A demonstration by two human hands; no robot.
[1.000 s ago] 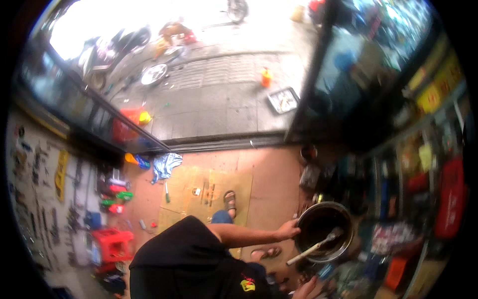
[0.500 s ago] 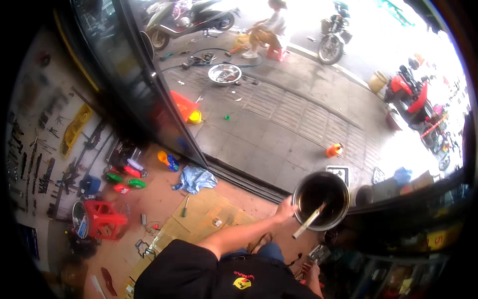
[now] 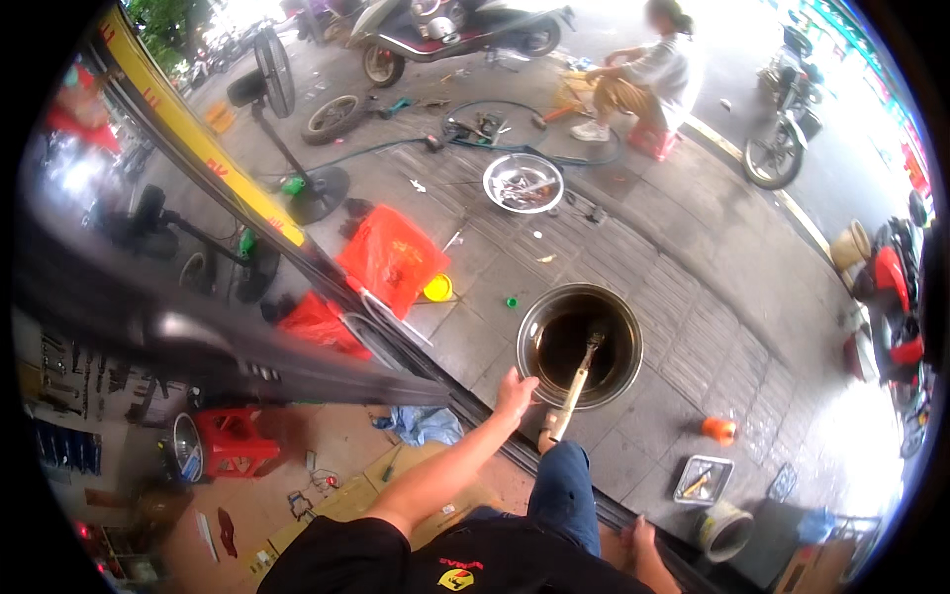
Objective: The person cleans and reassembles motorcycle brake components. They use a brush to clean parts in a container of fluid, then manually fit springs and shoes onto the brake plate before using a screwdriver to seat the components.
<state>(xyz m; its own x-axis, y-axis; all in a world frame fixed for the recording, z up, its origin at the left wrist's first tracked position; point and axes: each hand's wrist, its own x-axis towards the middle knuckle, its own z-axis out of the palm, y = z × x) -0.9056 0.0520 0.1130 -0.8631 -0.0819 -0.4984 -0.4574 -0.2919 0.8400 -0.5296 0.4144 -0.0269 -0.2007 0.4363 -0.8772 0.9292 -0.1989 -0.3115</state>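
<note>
My left hand (image 3: 515,398) grips the near left rim of a round metal basin (image 3: 633,381). Dark liquid (image 3: 564,346) covers the basin's bottom. A brush (image 3: 574,388) leans in it, its pale handle sticking out over the near rim and its head in the liquid. Low at the right, beside my body, my right hand (image 3: 643,543) hangs near the door track, well apart from the basin. Its fingers are mostly hidden, so I cannot make out whether it holds anything.
A sliding door's frame (image 3: 327,381) and floor track (image 3: 520,450) cross the doorway. Outside lie a red plastic bag (image 3: 391,259), a silver bowl of parts (image 3: 524,185), an orange bottle (image 3: 719,429), a tray (image 3: 705,479) and a bucket (image 3: 725,533). A person (image 3: 643,79) sits beyond, near a scooter (image 3: 445,40).
I have moved forward to the doorway, with one leg at the threshold. The basin in my left hand has gone out over the pavement. The metal thing by my right hand no longer shows.
</note>
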